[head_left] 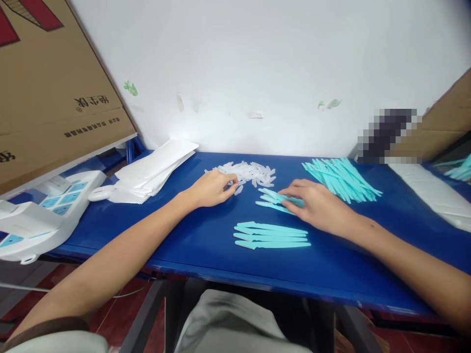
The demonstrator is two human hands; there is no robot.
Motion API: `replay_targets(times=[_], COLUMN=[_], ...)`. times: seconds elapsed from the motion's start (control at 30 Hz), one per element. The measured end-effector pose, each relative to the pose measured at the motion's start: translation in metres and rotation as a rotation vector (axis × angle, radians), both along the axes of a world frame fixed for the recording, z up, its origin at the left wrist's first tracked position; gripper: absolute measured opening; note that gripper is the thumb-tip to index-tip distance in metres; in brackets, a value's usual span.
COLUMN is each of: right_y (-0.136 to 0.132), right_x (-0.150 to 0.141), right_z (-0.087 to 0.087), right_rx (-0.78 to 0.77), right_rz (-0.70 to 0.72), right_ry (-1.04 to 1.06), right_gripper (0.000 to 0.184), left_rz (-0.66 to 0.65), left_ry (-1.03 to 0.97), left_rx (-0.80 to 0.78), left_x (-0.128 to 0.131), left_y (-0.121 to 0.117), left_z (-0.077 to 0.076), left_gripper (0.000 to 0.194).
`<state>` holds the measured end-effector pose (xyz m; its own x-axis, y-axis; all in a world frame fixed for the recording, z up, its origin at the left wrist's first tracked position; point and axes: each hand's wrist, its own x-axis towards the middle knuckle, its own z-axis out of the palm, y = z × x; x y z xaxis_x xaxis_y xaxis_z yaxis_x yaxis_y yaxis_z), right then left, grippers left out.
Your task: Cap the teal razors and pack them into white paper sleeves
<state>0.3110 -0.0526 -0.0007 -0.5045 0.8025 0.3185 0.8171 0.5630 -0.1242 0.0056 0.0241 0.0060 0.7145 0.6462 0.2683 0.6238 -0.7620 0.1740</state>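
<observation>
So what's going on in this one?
A person's left hand is at a heap of small, whitish translucent pieces; the right hand has its fingers on a few flat turquoise sticks. Four similar sticks lie side by side, closer in. A larger turquoise pile lies farther right on the blue table.

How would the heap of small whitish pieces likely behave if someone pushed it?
The heap would probably spread apart, since its pieces lie loose and overlapping. They look light, being so small, and may slide easily on the glossy blue tabletop.
</observation>
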Motion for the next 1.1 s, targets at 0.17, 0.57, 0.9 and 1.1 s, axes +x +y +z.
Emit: replay_targets(times=[0.17, 0.57, 0.9, 1.1], right_y=[-0.002, -0.024, -0.03, -0.028], right_x=[0.003, -0.013, -0.022, -0.024], right_z=[0.011, 0.019, 0.009, 0.009], right_rx=[-0.03, -0.206, -0.297, -0.222], right_rz=[-0.092, 0.317, 0.39, 0.422], right_ry=[-0.011, 0.093, 0.098, 0.086], right_gripper=[0.043, 0.022, 0.025, 0.023], left_rz=[-0.12, -0.239, -0.256, -0.291], left_ry=[0.101, 0.043, 0.149, 0.088], left_rx=[0.067, 0.103, -0.06, 0.005], left_x=[-0.005, 0.004, 0.02, 0.011], left_y=[0.005, 0.004, 0.005, 0.0], left_z=[-0.002, -0.011, -0.011, -0.009], left_gripper=[0.037, 0.03, 0.041, 0.024])
